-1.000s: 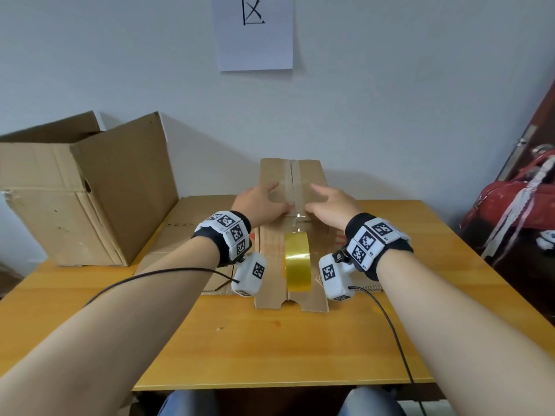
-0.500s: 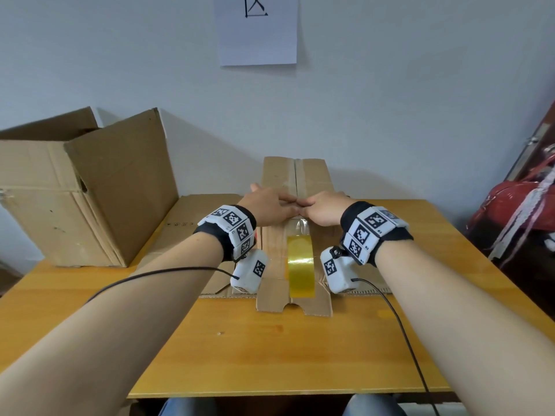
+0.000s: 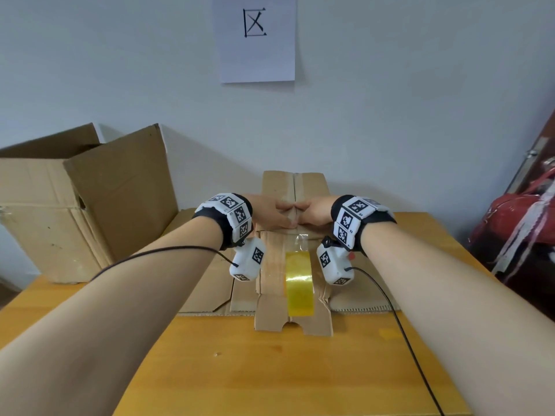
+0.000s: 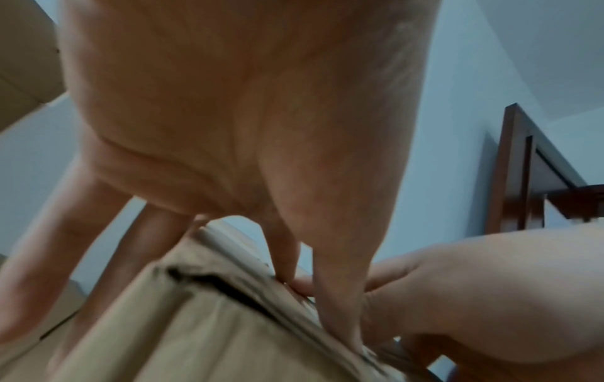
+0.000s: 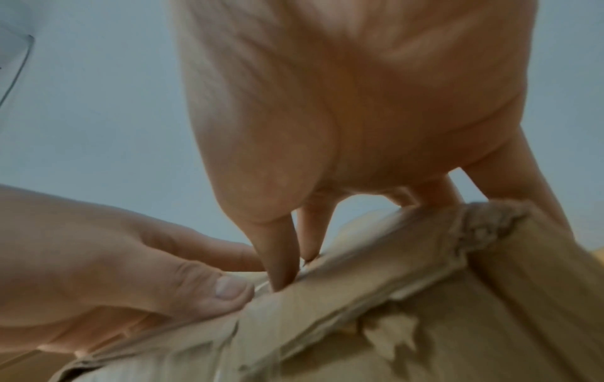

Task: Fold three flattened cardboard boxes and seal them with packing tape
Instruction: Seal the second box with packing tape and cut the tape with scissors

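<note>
Both hands, left (image 3: 270, 212) and right (image 3: 315, 211), press straight fingers (gripping nothing) along the box (image 3: 292, 235) seam.

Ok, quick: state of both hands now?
Left hand: open, fingers pressing the box seam.
Right hand: open, fingertips pressing the same seam.

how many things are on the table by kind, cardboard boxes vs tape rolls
cardboard boxes: 3 (open box, narrow box under both hands, flat box)
tape rolls: 1 (yellow roll)
total: 4
</note>
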